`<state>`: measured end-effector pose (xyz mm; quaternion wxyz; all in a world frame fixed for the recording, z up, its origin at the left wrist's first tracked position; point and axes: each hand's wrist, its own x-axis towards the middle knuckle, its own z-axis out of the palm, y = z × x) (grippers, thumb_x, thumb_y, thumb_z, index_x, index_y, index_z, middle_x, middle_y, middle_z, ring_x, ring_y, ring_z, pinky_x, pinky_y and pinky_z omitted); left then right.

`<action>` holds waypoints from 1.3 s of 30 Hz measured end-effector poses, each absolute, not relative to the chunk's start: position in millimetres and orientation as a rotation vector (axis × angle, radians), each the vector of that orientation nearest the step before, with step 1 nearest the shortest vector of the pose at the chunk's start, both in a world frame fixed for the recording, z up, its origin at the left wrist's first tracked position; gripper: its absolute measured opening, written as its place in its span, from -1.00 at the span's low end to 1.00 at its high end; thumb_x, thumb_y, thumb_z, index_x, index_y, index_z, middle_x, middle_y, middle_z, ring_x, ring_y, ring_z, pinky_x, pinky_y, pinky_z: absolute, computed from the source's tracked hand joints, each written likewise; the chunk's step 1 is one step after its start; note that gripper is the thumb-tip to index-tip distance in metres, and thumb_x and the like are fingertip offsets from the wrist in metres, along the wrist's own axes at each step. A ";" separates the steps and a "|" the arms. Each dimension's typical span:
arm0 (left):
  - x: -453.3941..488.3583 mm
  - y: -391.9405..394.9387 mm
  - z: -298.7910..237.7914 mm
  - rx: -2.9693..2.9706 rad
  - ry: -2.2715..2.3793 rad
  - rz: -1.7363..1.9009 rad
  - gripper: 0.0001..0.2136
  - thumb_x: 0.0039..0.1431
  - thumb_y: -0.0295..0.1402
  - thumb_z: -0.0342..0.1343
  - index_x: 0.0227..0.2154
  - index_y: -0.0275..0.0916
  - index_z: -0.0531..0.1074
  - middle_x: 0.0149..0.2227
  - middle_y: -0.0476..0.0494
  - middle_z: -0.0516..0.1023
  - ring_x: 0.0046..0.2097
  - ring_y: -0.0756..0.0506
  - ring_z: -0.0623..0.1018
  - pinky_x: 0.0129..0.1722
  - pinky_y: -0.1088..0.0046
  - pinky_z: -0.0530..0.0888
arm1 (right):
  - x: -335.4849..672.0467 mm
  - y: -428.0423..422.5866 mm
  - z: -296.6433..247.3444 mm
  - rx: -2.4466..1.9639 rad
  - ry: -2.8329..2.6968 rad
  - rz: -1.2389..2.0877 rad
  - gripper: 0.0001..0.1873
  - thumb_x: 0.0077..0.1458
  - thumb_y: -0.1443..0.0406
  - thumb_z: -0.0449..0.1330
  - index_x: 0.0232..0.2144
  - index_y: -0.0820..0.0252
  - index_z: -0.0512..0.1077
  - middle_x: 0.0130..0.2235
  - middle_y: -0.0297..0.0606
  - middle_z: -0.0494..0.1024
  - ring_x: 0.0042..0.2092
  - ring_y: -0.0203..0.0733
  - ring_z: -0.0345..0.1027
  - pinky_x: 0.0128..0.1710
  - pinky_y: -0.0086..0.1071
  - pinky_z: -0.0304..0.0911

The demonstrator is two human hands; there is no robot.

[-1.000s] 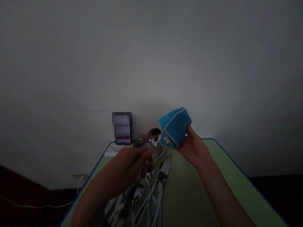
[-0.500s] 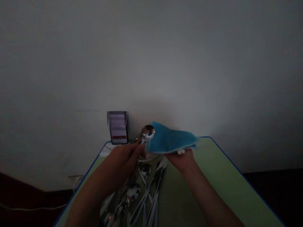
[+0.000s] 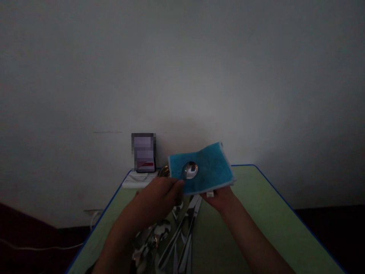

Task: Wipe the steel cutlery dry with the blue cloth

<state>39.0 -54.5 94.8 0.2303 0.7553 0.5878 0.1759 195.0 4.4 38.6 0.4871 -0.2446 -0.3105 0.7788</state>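
Observation:
My left hand [image 3: 161, 196] is closed on a metal spoon [image 3: 190, 170], its fingers pinched where the handle would be; the handle is hidden. The spoon's shiny bowl lies in front of a blue cloth [image 3: 212, 167] with pale edges and a small white tag. My right hand [image 3: 222, 198] grips the cloth from below, its fingers mostly hidden behind it. Beneath my hands, several metal knives [image 3: 185, 236] and spoons [image 3: 162, 230] lie in a heap on the green table.
A phone [image 3: 146, 154] stands upright at the table's back left, with a white folded item [image 3: 134, 180] before it. A round metallic thing [image 3: 164, 171] shows behind my left hand. The green table [image 3: 265, 205] has a blue edge and meets the wall.
The spoon's bowl has moved right and slightly down, from the cloth's left edge to in front of the cloth. The cloth has turned and now shows a broader, flatter face.

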 end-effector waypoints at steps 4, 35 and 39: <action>44.9 -53.5 88.3 2.103 1.530 0.483 -0.65 0.23 -0.27 -0.21 -0.52 -0.22 0.42 -0.49 -0.08 0.50 -0.40 -0.12 0.48 -0.38 0.43 0.29 | 182.4 1.9 43.0 -0.567 -0.681 2.001 -0.73 0.00 0.10 0.15 -0.37 0.16 0.47 -0.40 -0.30 0.59 -0.34 -0.19 0.46 -0.19 -0.26 0.38; 74.4 -73.3 100.8 2.108 1.678 0.520 -0.73 0.25 -0.32 -0.27 -0.33 -0.19 0.35 -0.43 -0.08 0.49 -0.41 -0.09 0.46 -0.42 0.43 0.28 | 176.4 -9.9 52.9 -0.696 -0.615 1.418 -0.70 -0.07 0.06 0.20 -0.46 0.19 0.34 -0.58 -0.47 0.38 -0.59 -0.41 0.18 -0.58 -0.50 0.13; 54.0 -80.5 110.2 2.145 1.750 0.443 -0.70 0.23 -0.28 -0.24 -0.34 -0.19 0.40 -0.40 -0.10 0.54 -0.39 -0.08 0.50 -0.41 0.46 0.32 | 188.9 -1.3 53.8 -0.745 -0.903 1.578 -0.69 -0.11 0.08 0.24 -0.41 0.21 0.42 -0.49 -0.35 0.49 -0.49 -0.30 0.32 -0.44 -0.42 0.23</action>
